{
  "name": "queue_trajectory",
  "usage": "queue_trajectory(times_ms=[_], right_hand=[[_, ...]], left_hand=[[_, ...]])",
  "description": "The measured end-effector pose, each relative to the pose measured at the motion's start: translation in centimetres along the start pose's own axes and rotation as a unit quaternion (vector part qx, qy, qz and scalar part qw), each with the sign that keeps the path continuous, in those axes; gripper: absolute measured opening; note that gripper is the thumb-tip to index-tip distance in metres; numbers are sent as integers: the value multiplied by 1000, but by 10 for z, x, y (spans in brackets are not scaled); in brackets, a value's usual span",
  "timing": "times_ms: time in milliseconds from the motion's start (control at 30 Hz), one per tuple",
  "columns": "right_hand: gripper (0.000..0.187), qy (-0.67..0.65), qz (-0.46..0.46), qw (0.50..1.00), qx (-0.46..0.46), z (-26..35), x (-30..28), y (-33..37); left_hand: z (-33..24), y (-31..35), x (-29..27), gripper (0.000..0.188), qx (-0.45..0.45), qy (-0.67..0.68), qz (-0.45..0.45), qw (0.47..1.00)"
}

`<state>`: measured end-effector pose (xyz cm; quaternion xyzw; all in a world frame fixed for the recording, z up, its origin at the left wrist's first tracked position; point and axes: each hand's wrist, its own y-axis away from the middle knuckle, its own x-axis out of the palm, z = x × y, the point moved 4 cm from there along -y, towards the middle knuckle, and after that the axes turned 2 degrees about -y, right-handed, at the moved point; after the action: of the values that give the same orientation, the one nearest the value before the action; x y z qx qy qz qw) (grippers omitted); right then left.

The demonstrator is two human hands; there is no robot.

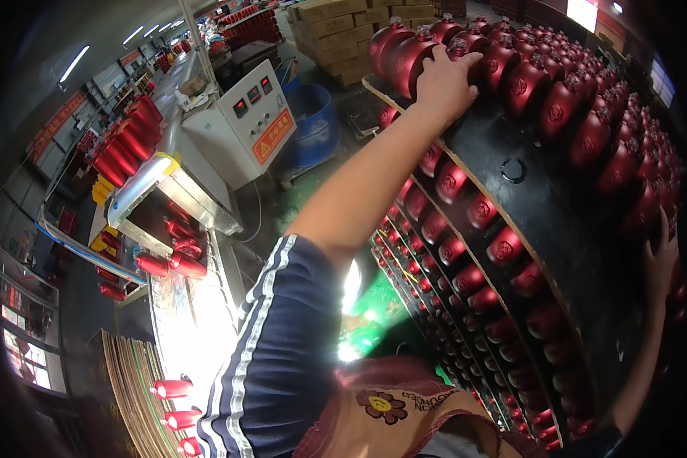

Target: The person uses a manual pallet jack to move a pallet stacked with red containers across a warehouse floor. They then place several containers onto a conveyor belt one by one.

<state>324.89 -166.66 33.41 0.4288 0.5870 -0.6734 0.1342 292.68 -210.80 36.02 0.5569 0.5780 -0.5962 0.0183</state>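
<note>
Matte red bottles with an embossed round emblem and a pale, clear-looking neck stand in dense rows on a black board [511,172]. My left hand [444,85] reaches to the far left end of the front row, its fingers bent round the upper part of a red bottle [475,70]. Further right, the front row [561,107] curves toward my right hand [662,256]. That hand is raised at the near end of the row, thumb and fingers against a red bottle [640,210]. The dim rim of the picture partly hides its grip.
Below the board are more tiers of red bottles [504,248]. A control cabinet [256,122] and blue drum [313,122] stand to the left. Red bottles [187,263] lie on a brightly lit conveyor [179,320]. Cartons [328,38] are stacked behind.
</note>
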Motion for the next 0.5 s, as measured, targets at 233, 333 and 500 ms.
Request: queue_trajectory(times_ms=[233,333,500], right_hand=[[75,-99,5,995,-17,8,-1,3],[76,-98,-3,995,-9,16,-13,12],[60,-159,-42,986,-6,14,-72,56]], left_hand=[[1,34,-14,60,56,37,-90,994],[7,59,-32,58,47,92,-112,988],[31,109,-87,57,69,170,-197,963]])
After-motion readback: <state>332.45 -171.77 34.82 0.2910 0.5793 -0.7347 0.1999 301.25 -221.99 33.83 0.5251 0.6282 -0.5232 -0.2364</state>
